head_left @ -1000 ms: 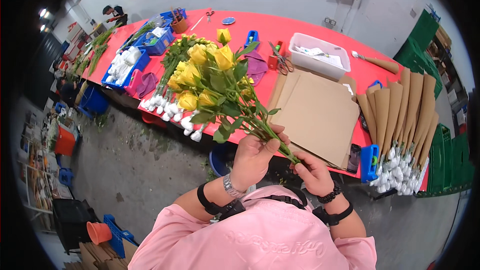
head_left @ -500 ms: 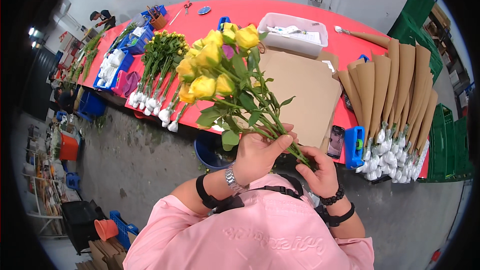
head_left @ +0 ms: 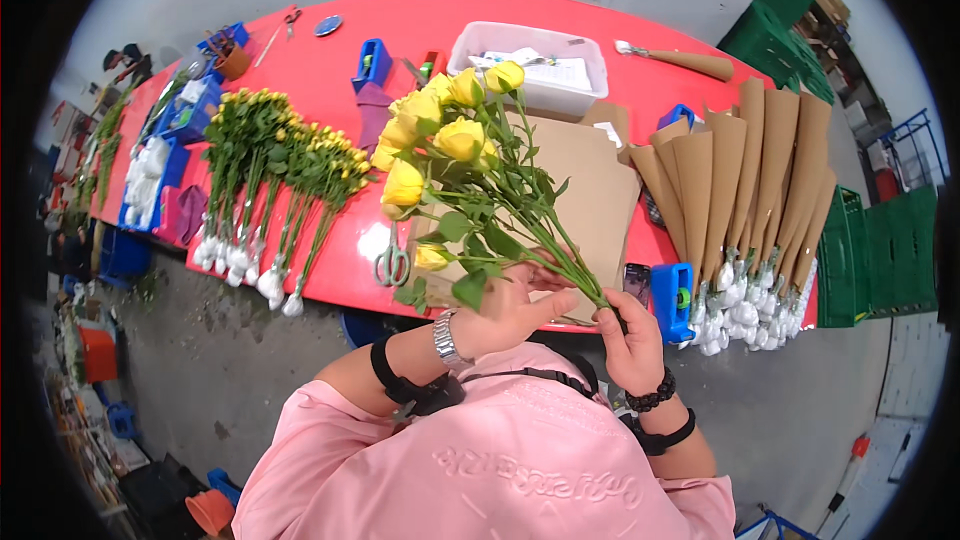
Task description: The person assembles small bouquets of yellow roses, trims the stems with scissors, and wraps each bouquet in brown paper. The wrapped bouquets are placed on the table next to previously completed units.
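Note:
A bunch of yellow roses (head_left: 462,140) with long green stems slants up and left over the table. Pinched between thumb and fingers of my right hand (head_left: 632,342) are the lower stem ends. Higher up, my left hand (head_left: 510,312) loosely encircles the stems, its fingers partly hidden behind them. Beneath the flowers lie flat sheets of brown paper (head_left: 590,200). Scissors with pale green handles (head_left: 392,266) rest left of the paper, their upper part covered by the blooms.
Several small yellow bunches with white-wrapped ends (head_left: 270,160) lie on the red table (head_left: 420,15) at left. Brown paper-wrapped cones (head_left: 745,180) are grouped at right, beside a blue tape dispenser (head_left: 672,305) and phone (head_left: 637,282). A white bin (head_left: 530,50) stands behind.
My view has swung a little rightward. The rose bunch has shifted and tilted, baring the scissors and a purple cloth. My left hand's grip has loosened; my right still pinches the stem ends.

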`<state>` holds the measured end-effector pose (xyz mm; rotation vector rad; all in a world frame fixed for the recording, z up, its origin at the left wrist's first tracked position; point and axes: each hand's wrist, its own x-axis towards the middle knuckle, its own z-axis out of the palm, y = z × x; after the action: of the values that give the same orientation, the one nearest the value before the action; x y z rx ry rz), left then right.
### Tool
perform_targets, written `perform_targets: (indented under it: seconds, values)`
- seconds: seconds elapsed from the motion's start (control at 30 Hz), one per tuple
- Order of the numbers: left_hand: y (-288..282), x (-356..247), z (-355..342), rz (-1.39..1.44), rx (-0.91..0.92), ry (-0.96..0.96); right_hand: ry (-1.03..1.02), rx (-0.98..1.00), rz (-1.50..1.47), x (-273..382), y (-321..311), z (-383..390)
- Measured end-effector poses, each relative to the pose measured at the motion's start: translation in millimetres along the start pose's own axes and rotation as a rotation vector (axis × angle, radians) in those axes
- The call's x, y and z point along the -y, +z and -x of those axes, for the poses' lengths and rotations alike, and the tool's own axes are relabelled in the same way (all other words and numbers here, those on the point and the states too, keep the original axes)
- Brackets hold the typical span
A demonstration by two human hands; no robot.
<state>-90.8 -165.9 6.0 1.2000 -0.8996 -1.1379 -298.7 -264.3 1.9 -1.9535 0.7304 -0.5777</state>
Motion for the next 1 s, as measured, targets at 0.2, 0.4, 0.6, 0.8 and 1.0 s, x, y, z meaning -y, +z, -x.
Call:
perform_targets:
  seconds: [0.2,0.4,0.6,0.8,1.0]
  values:
    - [-69,132,-57,-0.94,0.463,0.043,0.086,-0.055,0.004,7,13,-23]
    - [-101,243,-49,-1.295,0.386,0.52,0.132,-0.058,0.027,15,20,-40]
    - [-110,265,-55,-1.096,0.387,0.412,0.148,-0.042,0.082,15,22,-56]
    - [-116,229,-65,-1.252,0.351,0.369,-0.016,-0.013,0.258,-13,21,-89]
    - [-133,188,-51,-1.187,0.265,0.284,0.118,0.208,0.162,-142,33,-125]
